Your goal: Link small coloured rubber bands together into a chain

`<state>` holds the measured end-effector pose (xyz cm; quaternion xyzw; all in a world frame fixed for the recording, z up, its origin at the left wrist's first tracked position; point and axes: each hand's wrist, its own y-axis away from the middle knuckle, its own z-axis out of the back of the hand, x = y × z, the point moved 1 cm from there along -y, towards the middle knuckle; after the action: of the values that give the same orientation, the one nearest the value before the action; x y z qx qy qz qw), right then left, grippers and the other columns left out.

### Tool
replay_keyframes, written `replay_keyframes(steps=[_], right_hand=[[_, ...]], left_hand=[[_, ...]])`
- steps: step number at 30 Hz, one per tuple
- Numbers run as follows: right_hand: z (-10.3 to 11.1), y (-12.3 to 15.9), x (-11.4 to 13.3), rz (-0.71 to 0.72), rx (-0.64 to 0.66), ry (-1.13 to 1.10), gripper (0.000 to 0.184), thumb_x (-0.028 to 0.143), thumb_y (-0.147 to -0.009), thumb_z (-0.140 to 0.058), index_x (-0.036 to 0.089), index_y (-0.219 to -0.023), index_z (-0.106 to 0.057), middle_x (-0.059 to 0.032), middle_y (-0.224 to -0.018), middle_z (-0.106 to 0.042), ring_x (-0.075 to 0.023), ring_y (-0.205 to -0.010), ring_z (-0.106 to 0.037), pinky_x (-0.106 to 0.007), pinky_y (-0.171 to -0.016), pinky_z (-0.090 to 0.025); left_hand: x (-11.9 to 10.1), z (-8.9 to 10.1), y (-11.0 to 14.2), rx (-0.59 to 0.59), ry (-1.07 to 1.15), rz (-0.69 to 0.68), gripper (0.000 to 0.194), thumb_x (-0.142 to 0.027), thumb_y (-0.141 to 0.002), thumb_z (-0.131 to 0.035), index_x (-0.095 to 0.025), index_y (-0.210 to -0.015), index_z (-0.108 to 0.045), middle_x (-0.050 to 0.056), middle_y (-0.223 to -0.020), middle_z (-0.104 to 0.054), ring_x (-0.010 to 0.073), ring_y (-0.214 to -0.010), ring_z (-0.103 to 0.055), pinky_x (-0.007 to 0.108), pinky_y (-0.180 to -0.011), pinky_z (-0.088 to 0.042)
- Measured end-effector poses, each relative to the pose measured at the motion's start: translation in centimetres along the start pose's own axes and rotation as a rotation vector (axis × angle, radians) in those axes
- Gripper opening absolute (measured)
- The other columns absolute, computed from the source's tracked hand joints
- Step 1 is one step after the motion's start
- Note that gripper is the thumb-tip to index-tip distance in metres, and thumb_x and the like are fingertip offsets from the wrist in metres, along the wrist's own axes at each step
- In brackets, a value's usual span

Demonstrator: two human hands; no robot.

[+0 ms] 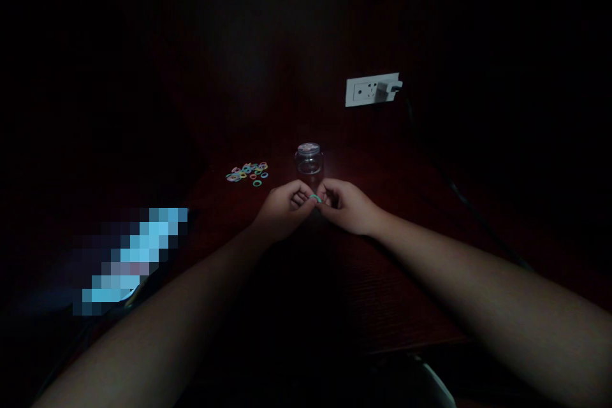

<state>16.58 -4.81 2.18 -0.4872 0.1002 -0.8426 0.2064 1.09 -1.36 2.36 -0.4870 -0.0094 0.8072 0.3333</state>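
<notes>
My left hand and my right hand meet over the dark red table. Pinched between the fingertips of both is a small green hair tie. Just behind the hands a clear jar stands upright with its lid on. To the left of the jar lies a loose pile of colourful hair ties, in pink, yellow, green and blue. One green ring sits at the near edge of that pile.
A lit screen, pixelated, is at the left beside my forearm. On the back wall a white socket plate holds a plugged-in charger, and its dark cable runs down the right side. The table's front edge shows below.
</notes>
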Motion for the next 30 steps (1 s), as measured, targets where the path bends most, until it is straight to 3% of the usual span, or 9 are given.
replay_keyframes(steps=[20,30], right_hand=[[0.34,-0.25,-0.19,0.027,-0.041,0.024,0.002,0.016,-0.073,-0.047,0.016,-0.075,-0.049,0.0007,-0.067,-0.051,-0.0092,-0.059,-0.042,-0.023,-0.056,-0.034],[0.25,-0.26,-0.21,0.016,-0.097,0.018,0.003,0.018,-0.072,-0.052,0.016,-0.074,-0.049,0.0026,-0.062,-0.048,-0.0082,-0.055,-0.042,-0.022,-0.052,-0.033]], left_hand=[[0.04,-0.10,0.03,0.008,0.013,0.008,0.014,-0.029,-0.075,-0.055,-0.015,-0.078,-0.056,0.000,-0.068,-0.057,0.0059,-0.055,-0.047,0.018,-0.050,-0.039],[0.07,-0.03,-0.06,-0.019,-0.001,0.026,0.017,-0.031,-0.075,-0.056,-0.014,-0.079,-0.057,0.000,-0.069,-0.057,0.0063,-0.056,-0.048,0.017,-0.050,-0.040]])
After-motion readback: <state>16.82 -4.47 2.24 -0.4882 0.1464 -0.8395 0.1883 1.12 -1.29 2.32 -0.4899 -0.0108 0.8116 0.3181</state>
